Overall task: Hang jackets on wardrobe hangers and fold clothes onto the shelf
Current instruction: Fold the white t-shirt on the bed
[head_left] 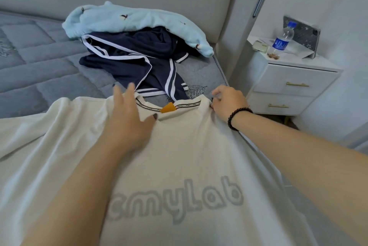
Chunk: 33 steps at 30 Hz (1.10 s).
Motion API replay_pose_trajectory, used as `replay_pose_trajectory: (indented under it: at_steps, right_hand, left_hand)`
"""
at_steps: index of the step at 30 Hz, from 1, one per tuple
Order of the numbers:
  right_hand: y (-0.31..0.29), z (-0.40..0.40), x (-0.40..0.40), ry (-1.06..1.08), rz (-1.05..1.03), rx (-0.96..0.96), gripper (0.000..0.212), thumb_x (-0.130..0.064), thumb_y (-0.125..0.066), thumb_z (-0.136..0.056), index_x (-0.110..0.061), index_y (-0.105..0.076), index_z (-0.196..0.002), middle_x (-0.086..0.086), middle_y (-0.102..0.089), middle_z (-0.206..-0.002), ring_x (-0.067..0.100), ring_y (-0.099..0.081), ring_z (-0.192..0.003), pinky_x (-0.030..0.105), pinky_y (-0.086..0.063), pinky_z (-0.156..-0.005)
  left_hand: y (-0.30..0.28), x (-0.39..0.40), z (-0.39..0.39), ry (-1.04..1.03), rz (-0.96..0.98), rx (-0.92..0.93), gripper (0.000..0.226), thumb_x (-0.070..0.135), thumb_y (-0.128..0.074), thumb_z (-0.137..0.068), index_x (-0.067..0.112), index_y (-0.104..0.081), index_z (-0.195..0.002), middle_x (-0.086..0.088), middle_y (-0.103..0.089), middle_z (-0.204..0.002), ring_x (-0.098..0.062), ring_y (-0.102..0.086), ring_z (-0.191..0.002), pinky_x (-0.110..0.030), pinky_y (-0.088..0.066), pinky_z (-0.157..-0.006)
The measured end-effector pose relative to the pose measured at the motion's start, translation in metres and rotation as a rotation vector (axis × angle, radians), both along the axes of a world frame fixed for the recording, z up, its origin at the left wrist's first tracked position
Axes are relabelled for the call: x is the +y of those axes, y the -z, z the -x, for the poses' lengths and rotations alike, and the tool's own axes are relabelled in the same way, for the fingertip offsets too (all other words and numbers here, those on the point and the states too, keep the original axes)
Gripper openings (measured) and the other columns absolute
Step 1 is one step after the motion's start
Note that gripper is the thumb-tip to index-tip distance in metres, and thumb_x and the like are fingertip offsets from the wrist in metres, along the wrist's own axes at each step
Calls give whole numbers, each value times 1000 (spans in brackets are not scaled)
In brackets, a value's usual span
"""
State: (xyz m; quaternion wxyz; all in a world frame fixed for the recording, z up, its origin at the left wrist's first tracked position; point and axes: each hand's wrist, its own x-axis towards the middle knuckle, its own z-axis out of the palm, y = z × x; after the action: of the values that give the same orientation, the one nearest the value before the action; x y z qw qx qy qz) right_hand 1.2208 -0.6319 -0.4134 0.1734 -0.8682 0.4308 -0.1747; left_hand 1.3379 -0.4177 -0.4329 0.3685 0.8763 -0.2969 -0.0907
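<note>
Folding is only starting: the left hand (127, 120) is pressing flat-fingered and the right hand (227, 103) is pinching the cream cotton T-shirt (179, 156) at centre frame; the navy white-striped garment (137, 62) and pale blue fleece top (127, 19) above are lying unfolded.

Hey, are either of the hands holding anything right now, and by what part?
The right hand pinches the white T-shirt at its shoulder beside the collar. The left hand lies flat on it, gripping nothing.

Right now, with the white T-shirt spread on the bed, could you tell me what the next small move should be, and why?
Probably fold one side inward. The white T-shirt lies flat, the left hand pressing beside the collar and the right hand pinching its shoulder, so it looks ready for a first fold.
</note>
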Motion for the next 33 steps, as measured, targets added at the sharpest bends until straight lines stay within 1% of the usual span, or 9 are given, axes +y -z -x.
replay_pose_trajectory:
  at_steps: [2,7,14,17,19,26,28,31,33]
  right_hand:
    - [8,10,0,-96,-49,-48,32,-8,-47,-89,-20,-60,-116,2,-67,-105,20,-59,-100,26,-46,-84]
    - [9,61,-9,-200,-120,-83,39,-17,-63,-87,-16,-54,-125,-3,-52,-121,10,-49,-115,19,-33,-97]
    - [8,130,-37,-205,-594,-54,36,-36,-70,-83,-32,-55,-116,-20,-59,-111,-3,-58,-95,12,-46,-69]
    - [20,152,-45,-158,-830,-135,39,-37,-76,-70,-30,-62,-107,-9,-68,-107,7,-65,-94,24,-53,-81]
    - [28,164,-48,-157,-882,-180,23,-30,-75,-75,-21,-69,-95,-4,-72,-91,7,-67,-81,20,-53,-74]
    - [36,194,-73,255,-549,-583,7,-25,-75,-80,-18,-75,-80,-1,-72,-84,16,-61,-74,26,-48,-63]
    - [52,204,-78,376,-558,-597,5,-23,-73,-81,-17,-73,-80,3,-72,-89,21,-63,-80,33,-53,-74]
    - [86,217,-71,558,-749,-524,24,-32,-64,-88,-10,-70,-96,7,-69,-98,23,-63,-86,36,-52,-83]
    - [109,223,-53,675,-1088,-375,54,-53,-58,-86,-5,-62,-111,10,-65,-104,28,-61,-89,38,-51,-80]
  left_hand:
    - [-5,-8,19,138,-154,-56,83,45,-55,-92,25,-3,-154,-1,17,-161,-23,6,-149,-50,-8,-118]
    - [6,-29,78,446,-321,-267,71,67,-11,-92,31,-1,-152,3,17,-161,-20,27,-145,-60,12,-114]
    - [29,-28,98,588,-395,-496,77,71,17,-78,41,16,-150,6,23,-159,-14,29,-144,-54,15,-116]
    - [31,-27,97,573,-290,-464,70,71,3,-85,45,16,-149,11,16,-160,-6,21,-145,-46,13,-118]
    - [33,-26,96,559,-160,-404,70,69,-12,-88,45,8,-150,12,3,-162,0,10,-146,-42,9,-120]
    - [29,-25,99,525,320,-341,69,38,-59,-83,18,-40,-146,0,-29,-157,-13,-24,-146,-59,-28,-113]
    - [30,-26,100,528,314,-363,67,37,-59,-83,16,-44,-144,-1,-33,-156,-13,-27,-145,-57,-29,-113]
    - [34,-28,98,544,229,-381,64,42,-55,-83,24,-45,-143,7,-32,-155,-4,-26,-144,-48,-23,-118]
    - [37,-29,95,558,153,-398,62,45,-51,-84,28,-46,-143,8,-33,-154,-2,-25,-143,-48,-20,-119]
